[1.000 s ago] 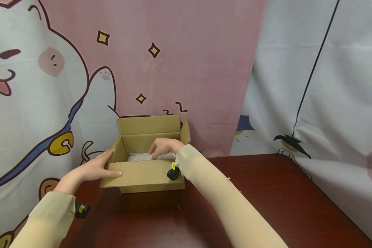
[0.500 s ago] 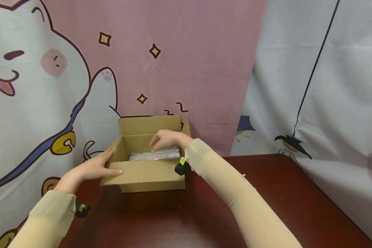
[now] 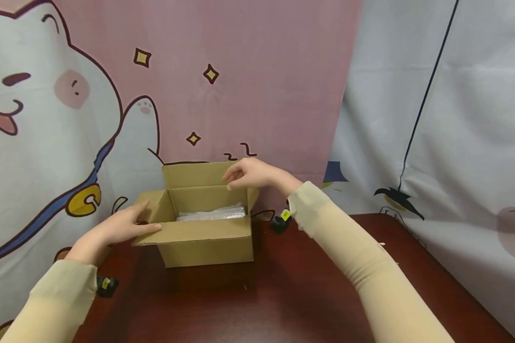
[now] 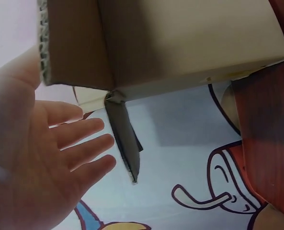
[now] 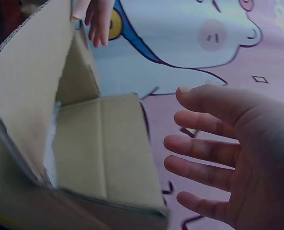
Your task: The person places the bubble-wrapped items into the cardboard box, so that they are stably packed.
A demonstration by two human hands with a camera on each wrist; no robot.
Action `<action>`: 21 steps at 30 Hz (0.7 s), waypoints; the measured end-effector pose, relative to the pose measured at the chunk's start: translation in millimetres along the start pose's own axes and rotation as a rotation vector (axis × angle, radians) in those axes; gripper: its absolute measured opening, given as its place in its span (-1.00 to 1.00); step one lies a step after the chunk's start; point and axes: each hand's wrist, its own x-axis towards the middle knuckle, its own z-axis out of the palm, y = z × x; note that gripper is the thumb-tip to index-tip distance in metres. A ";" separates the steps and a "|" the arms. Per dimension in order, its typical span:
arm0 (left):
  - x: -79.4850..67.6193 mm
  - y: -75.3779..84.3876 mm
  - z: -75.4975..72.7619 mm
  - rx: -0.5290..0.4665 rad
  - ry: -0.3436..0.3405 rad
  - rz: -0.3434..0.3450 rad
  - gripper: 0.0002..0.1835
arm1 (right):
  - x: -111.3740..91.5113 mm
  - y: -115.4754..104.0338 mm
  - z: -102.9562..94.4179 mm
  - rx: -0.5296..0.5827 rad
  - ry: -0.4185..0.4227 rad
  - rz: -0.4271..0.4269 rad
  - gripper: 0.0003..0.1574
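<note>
An open cardboard box (image 3: 206, 251) stands on the table with its flaps spread. Clear plastic-wrapped packing (image 3: 212, 214) lies inside it, the top surface showing below the rim. My left hand (image 3: 116, 230) is at the box's left front corner, its thumb lying along the front flap (image 3: 203, 230) and its fingers beside the left flap (image 3: 152, 200). In the left wrist view those fingers (image 4: 91, 143) are straight and spread. My right hand (image 3: 257, 173) hovers above the right rear of the box, holding nothing; the right wrist view shows its fingers (image 5: 199, 148) spread apart.
The dark red-brown table (image 3: 300, 286) extends in front of the box and to its right. Behind it hangs a pink and white cloth (image 3: 274, 95) with a cartoon cat. Small pale scraps (image 3: 382, 244) lie at the right, near my right sleeve.
My right hand has come up out of the box and moved right, its fingers loosening. The front flap has risen slightly, with my left hand still at that corner.
</note>
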 end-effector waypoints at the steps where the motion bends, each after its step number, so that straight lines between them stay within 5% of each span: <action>1: 0.7 -0.2 -2.2 0.003 -0.001 -0.008 0.10 | -3.9 2.3 -4.2 0.003 0.018 -0.003 -0.60; 13: -11.9 -13.2 -30.2 0.052 0.118 -0.025 -0.02 | -70.1 57.1 -36.0 0.066 0.171 0.154 -0.55; 21: -31.2 -41.7 -35.7 0.008 0.149 -0.061 -0.06 | -123.0 107.6 -47.8 -0.022 0.116 0.298 -0.40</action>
